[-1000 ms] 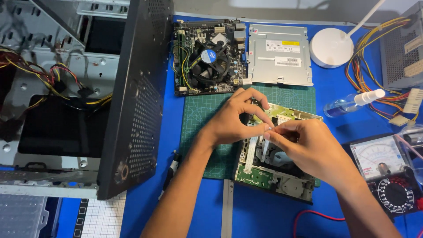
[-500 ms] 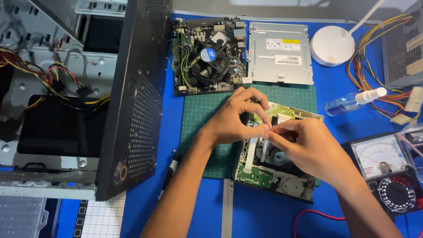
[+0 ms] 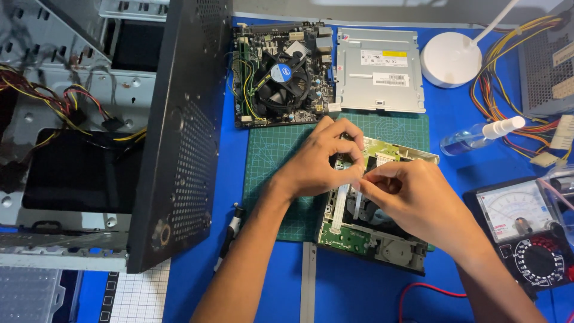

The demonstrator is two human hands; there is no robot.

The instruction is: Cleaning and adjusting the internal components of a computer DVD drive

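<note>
Your view is bright and evenly lit from overhead. Soft shadows fall under your hands onto the worktop [image 3: 359, 299]. Mild glare on the silver drive cover [image 3: 379, 81]. Focus is sharp and edges bow slightly.

Open PC case [image 3: 113, 137] fills the left of frame, black perforated side panel [image 3: 185, 149] standing on edge, yellow, red and black wires [image 3: 54, 104] inside. Motherboard [image 3: 281, 75] with round fan top centre, on blue table [image 3: 371, 293]. Silver drive cover [image 3: 379, 69] just right of it. White round lamp base [image 3: 450, 58] upper right. Power supply [image 3: 547, 57] with yellow wire bundle far upper right. Spray bottle [image 3: 478, 136] lying at right. Analog multimeter [image 3: 529, 230] lower right, red lead [image 3: 424, 293] near it. Green cutting mat [image 3: 269, 173] centre. Black screwdriver [image 3: 230, 233] just left of the mat. Clear parts box [image 3: 30, 296] lower left.
</note>
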